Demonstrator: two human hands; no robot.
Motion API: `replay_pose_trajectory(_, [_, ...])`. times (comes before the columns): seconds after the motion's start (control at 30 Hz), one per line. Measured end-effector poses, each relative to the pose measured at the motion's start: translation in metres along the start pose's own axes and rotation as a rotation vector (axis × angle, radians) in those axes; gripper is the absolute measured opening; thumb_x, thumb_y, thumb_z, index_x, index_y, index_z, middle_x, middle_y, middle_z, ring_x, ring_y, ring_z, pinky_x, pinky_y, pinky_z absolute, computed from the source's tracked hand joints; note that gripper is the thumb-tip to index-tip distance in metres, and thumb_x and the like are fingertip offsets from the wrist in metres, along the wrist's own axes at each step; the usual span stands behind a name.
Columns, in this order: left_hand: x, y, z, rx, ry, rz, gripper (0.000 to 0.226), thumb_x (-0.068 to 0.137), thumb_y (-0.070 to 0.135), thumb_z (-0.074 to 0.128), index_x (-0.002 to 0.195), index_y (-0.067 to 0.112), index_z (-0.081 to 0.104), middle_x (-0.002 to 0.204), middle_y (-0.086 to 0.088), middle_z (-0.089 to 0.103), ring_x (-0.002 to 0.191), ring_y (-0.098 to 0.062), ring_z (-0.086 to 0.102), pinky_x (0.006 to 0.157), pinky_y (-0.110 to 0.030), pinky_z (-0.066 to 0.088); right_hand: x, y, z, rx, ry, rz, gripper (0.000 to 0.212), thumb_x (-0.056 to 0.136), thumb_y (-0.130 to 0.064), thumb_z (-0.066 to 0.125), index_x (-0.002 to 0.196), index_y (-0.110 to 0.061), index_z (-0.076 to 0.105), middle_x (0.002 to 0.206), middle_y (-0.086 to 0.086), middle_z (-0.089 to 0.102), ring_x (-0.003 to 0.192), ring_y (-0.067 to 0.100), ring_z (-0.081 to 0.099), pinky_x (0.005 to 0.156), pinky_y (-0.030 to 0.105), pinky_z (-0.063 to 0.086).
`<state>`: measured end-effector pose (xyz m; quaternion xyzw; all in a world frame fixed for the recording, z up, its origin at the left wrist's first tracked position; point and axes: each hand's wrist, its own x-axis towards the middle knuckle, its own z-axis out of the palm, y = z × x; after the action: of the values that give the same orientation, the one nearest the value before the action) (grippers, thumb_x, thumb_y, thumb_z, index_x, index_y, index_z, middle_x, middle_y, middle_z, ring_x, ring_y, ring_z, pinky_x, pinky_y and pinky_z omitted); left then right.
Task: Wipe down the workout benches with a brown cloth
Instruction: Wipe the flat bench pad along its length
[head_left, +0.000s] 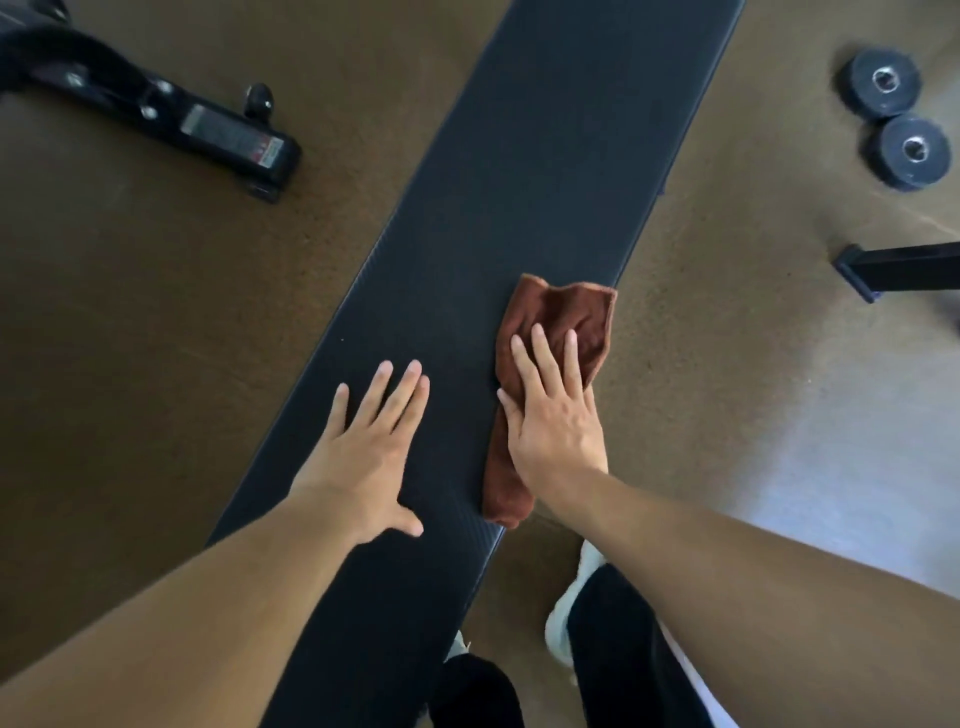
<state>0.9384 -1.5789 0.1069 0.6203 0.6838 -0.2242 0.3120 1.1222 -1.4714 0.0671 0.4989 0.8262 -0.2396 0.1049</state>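
A long black padded workout bench runs from the bottom centre up to the top right. A brown cloth lies along the bench's right edge. My right hand presses flat on the cloth with fingers spread, covering its middle. Flat on the bare pad to the left of the cloth rests my left hand, fingers apart and holding nothing.
Brown floor surrounds the bench. A black machine base lies at the upper left. Two dark weight plates sit on the floor at the upper right, and a black metal foot juts in from the right. My shoes and dark trousers stand below the bench's right side.
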Motion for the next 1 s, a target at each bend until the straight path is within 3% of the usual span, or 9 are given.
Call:
replay_pose_trajectory(0.13, [0.008, 0.008, -0.002, 0.018, 0.012, -0.065, 0.159, 0.059, 0.068, 0.084, 0.150, 0.013, -0.035, 0.157, -0.001, -0.044, 0.148, -0.029, -0.033, 0.124, -0.058, 0.004, 0.009, 0.005, -0.004, -0.120, -0.064, -0.048, 0.063, 0.109, -0.051, 0.014, 0.156, -0.033, -0.025, 0.171, -0.009, -0.023, 0.157, 0.027, -0.026, 0.130, 0.047, -0.002])
replay_pose_trajectory(0.27, [0.009, 0.020, -0.009, 0.064, -0.009, -0.143, 0.160, 0.056, 0.060, 0.091, 0.154, 0.012, -0.025, 0.162, -0.002, -0.034, 0.152, -0.029, -0.024, 0.124, -0.055, 0.015, 0.012, 0.007, -0.010, -0.181, -0.124, -0.083, 0.064, 0.109, -0.051, 0.011, 0.152, -0.029, -0.031, 0.170, -0.005, -0.029, 0.155, 0.031, -0.029, 0.128, 0.049, -0.007])
replay_pose_trajectory(0.53, [0.009, 0.032, -0.013, 0.091, -0.028, -0.214, 0.163, 0.052, 0.057, 0.094, 0.154, 0.011, -0.025, 0.162, -0.001, -0.034, 0.152, -0.028, -0.023, 0.123, -0.051, 0.022, 0.020, 0.015, -0.021, -0.182, -0.173, -0.187, 0.068, 0.109, -0.054, 0.011, 0.160, -0.026, -0.025, 0.168, -0.004, -0.033, 0.153, 0.030, -0.034, 0.127, 0.050, -0.010])
replay_pose_trajectory(0.77, [0.010, 0.032, -0.014, 0.123, -0.014, -0.218, 0.165, 0.049, 0.061, 0.093, 0.155, 0.012, -0.024, 0.162, 0.000, -0.034, 0.153, -0.027, -0.022, 0.120, -0.050, 0.027, 0.020, 0.018, -0.011, -0.177, -0.100, -0.206, 0.068, 0.109, -0.053, 0.012, 0.161, -0.025, -0.022, 0.170, -0.003, -0.029, 0.154, 0.032, -0.032, 0.124, 0.048, -0.014])
replay_pose_trajectory(1.0, [0.003, 0.025, -0.009, 0.038, 0.040, -0.217, 0.164, 0.049, 0.059, 0.094, 0.157, 0.020, -0.023, 0.161, 0.009, -0.036, 0.153, -0.022, -0.022, 0.120, -0.048, 0.025, 0.011, 0.011, 0.000, -0.110, 0.032, -0.204, 0.063, 0.111, -0.048, 0.023, 0.166, -0.028, 0.003, 0.175, -0.007, -0.005, 0.160, 0.028, -0.017, 0.129, 0.049, -0.001])
